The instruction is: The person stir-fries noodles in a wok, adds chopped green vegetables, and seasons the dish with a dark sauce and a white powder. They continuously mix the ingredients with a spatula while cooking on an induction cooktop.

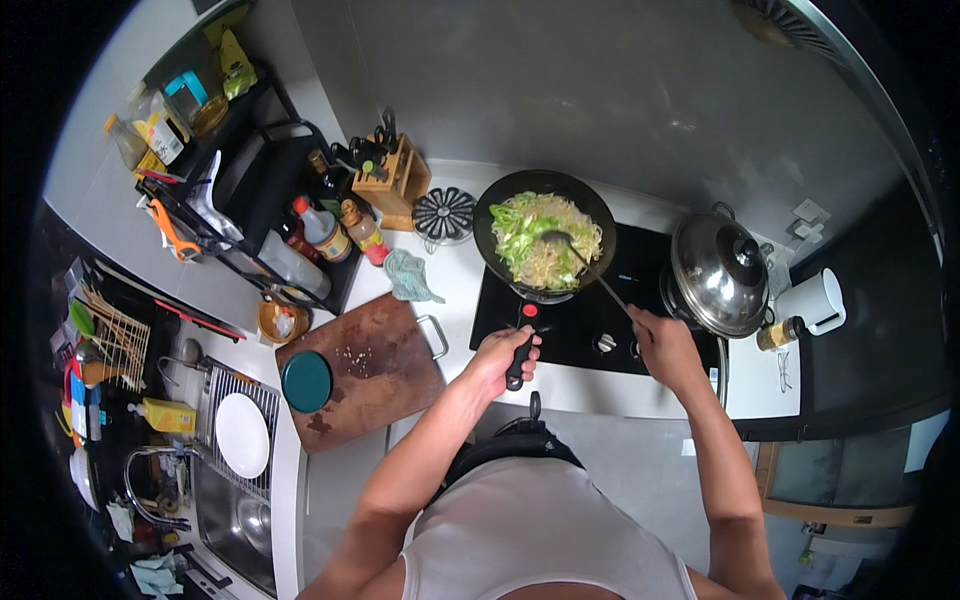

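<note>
A dark wok (486,244) sits at the rear left of the black gas stove (551,337), its handle pointing towards me. My left hand (505,361) is closed around that black handle, below its red dot. Inside the wok lie pale noodle-like strands (559,262) mixed with chopped green vegetables (514,217), mostly at the left. My right hand (664,341) grips the end of a long-handled spatula or ladle (604,283), whose dark head is partly in the food. The fingers of the right hand are partly hidden from above.
A steel pot with a domed lid (716,262) stands on the right of the stove. At left are a wooden cutting board (390,367) with a teal round lid or dish (306,381), a knife block (409,180), a cloth (411,274), sauce bottles (326,229) and a sink (232,525).
</note>
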`<state>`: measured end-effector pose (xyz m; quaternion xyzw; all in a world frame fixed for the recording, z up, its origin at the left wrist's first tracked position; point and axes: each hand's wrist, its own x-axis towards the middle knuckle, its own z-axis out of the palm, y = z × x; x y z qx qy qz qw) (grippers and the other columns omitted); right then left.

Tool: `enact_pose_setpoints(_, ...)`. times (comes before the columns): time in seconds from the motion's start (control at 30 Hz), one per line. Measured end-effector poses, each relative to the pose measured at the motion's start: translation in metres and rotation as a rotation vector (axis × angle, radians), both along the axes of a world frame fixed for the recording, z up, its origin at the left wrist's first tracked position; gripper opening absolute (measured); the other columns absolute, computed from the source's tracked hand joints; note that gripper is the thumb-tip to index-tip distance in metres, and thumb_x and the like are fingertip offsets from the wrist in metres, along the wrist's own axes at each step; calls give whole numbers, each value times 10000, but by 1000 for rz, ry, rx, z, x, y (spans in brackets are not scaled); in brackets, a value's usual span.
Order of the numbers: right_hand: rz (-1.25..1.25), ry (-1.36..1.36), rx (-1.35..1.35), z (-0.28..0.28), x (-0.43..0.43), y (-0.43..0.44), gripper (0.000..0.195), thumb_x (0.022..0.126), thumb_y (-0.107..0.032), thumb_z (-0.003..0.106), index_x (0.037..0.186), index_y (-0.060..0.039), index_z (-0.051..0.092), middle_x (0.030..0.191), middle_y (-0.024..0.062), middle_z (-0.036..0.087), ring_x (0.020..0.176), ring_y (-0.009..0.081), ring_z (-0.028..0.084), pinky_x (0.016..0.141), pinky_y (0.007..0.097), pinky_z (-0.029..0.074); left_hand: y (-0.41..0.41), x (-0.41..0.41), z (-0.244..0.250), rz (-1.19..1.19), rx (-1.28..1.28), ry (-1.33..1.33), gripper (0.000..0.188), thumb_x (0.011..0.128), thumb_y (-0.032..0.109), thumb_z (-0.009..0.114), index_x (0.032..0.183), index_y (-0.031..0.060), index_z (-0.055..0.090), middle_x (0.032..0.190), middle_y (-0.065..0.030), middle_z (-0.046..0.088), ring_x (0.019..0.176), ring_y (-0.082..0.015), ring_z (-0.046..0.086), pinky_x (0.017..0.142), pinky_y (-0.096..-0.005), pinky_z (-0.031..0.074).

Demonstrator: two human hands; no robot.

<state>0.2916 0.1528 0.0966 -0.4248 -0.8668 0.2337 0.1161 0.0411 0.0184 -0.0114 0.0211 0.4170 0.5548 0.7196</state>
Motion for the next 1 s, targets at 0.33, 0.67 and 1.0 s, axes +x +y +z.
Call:
enact_pose_setpoints(0.33,-13,58,11,-1,3,-9,331,971,-42,638,1293,-54,714,1095,230,740,915,421,712,827,423,577,12,-22,5,-147,-101,312,370,1058,381,640,971,23,601,730,-81,623,556,-200,615,523,-379,576)
enact_pose_setpoints(0.67,-224,317,-306,-17,26,-42,328,1006,-31,643,1329,-11,700,762,65,658,560,82,546,545,268,470,18,-40,-19,11,-34,452,300,1122,277,500,1074,-2,597,866,-165,713,700,-266,749,639,-377,656)
enact_pose_setpoints(1.0,-300,361,-342,-23,23,-54,338,1018,-42,647,1353,-33,689,721,26,626,579,81,548,566,266,479,14,-29,-131,-77,387,1403,137,877,79,782,975,15,711,826,-97,700,723,-235,665,659,-371,527)
